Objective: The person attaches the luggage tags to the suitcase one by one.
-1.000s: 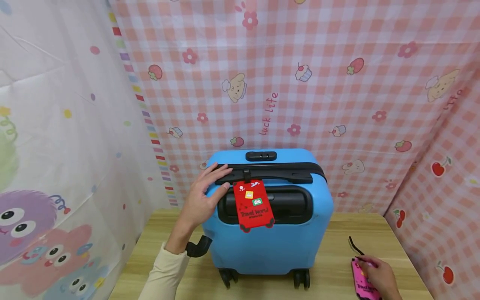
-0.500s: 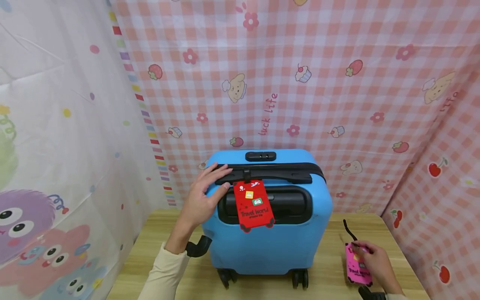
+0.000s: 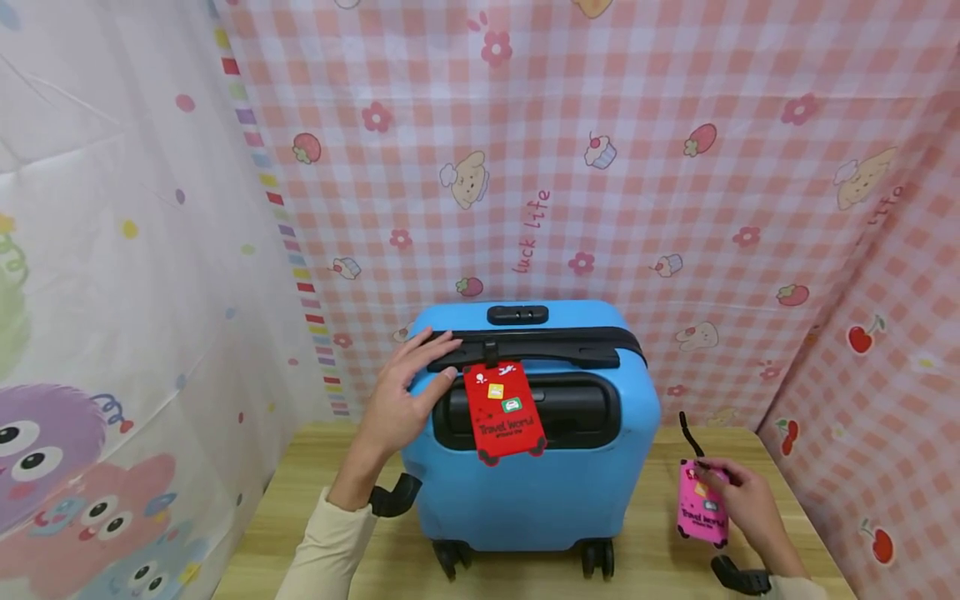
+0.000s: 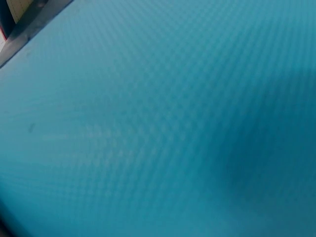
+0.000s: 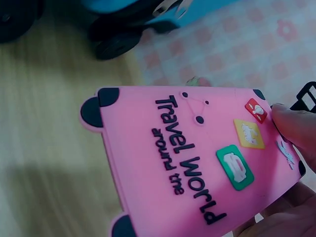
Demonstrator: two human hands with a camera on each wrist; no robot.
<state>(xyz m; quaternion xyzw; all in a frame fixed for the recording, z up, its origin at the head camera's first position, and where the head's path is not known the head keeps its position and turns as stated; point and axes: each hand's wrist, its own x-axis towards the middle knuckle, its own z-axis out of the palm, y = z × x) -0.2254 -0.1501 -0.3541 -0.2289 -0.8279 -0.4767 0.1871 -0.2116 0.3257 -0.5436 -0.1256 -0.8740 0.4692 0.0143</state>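
Note:
A light blue suitcase point(image 3: 525, 500) stands upright in the head view; its blue shell point(image 4: 158, 118) fills the left wrist view. My left hand point(image 3: 401, 404) rests on its upper left corner, fingers extended over the left end of the black top handle point(image 3: 577, 354). From that handle a red luggage tag point(image 3: 504, 425) hangs by a black loop. To the right of the suitcase, my right hand point(image 3: 753, 504) pinches a pink luggage tag point(image 3: 696, 508) near its top end, thumb point(image 5: 291, 123) on its printed face. The tag's black strap point(image 3: 690, 435) sticks up above it.
The suitcase stands on a wooden table point(image 3: 315, 475) with black wheels point(image 3: 598, 557) under it. A pink checked cloth point(image 3: 585, 192) hangs close behind, a white cartoon cloth point(image 3: 150, 275) on the left, and another checked cloth point(image 3: 900, 433) on the right.
My right hand has carried the pink luggage tag up and slightly left, away from the front of the table. The left hand stays at the suitcase's corner.

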